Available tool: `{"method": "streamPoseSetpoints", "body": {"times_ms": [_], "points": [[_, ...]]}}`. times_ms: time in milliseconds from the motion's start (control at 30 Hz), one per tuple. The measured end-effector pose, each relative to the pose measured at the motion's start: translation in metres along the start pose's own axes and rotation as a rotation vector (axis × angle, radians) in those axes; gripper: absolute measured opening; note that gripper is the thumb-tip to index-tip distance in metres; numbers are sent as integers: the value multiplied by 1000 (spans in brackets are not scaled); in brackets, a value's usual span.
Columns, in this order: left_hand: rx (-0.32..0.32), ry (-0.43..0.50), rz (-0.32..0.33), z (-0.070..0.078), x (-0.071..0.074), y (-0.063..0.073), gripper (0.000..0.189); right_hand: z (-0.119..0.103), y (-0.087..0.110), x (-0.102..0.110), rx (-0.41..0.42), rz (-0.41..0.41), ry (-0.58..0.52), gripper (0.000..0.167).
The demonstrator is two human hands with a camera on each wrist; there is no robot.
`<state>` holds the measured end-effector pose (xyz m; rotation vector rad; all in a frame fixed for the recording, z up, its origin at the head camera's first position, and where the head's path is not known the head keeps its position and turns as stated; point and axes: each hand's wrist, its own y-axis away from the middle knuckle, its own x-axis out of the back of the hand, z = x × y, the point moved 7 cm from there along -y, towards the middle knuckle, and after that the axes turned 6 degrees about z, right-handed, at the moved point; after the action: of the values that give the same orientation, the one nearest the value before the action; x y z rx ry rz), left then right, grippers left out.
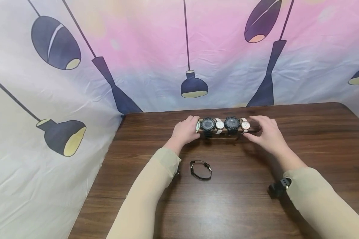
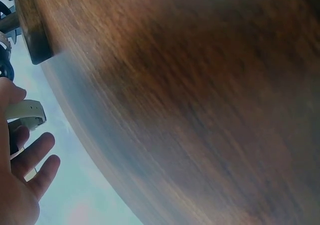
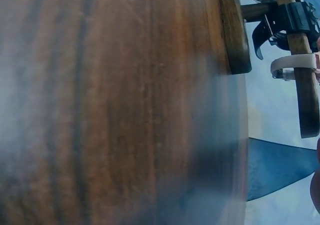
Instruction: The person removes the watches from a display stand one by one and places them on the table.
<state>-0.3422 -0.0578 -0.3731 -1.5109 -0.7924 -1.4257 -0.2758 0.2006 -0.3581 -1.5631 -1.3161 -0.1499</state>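
On a wooden stand, whose crossbar [image 3: 301, 87] shows in the right wrist view, several watches sit in a row. My left hand [image 1: 185, 130] holds the pale green watch [image 2: 27, 109] at the left end, thumb and finger at its strap and other fingers spread. To its right come a black watch [image 1: 208, 124], a white-strapped watch [image 1: 219, 125] and another black watch [image 1: 232, 123]. My right hand [image 1: 267, 134] curves round the bar's right end, thumb and forefinger at the edges of a rose-gold watch [image 1: 245, 125] with a pale strap. Most of that hand lies outside the right wrist view.
A thin black watch [image 1: 201, 170] lies looped on the brown table [image 1: 227, 209], nearer to me than the stand. The stand's base [image 3: 235, 40] rests near the far table edge. Behind it hangs a cloth [image 1: 155, 59] printed with lamps.
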Motion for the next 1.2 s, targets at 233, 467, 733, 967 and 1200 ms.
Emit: {"method": "streamPoseSetpoints", "body": {"times_ms": [233,467,733,967,1200], "points": [[3,6,7,0,2,1,66,1,-8,-4,-63,-89,13,72],[-4,6,19,-1,0,1,66,4,-12,-10,-47,-139,6,72],[-5,4,11,0,0,1,66,7,-17,-12,-22,-163,13,66],[-9,12,21,0,0,1,65,7,-19,-16,-18,-208,14,60],[-7,13,17,0,-1,0,67,12,-19,-16,10,-175,13,57]]}}
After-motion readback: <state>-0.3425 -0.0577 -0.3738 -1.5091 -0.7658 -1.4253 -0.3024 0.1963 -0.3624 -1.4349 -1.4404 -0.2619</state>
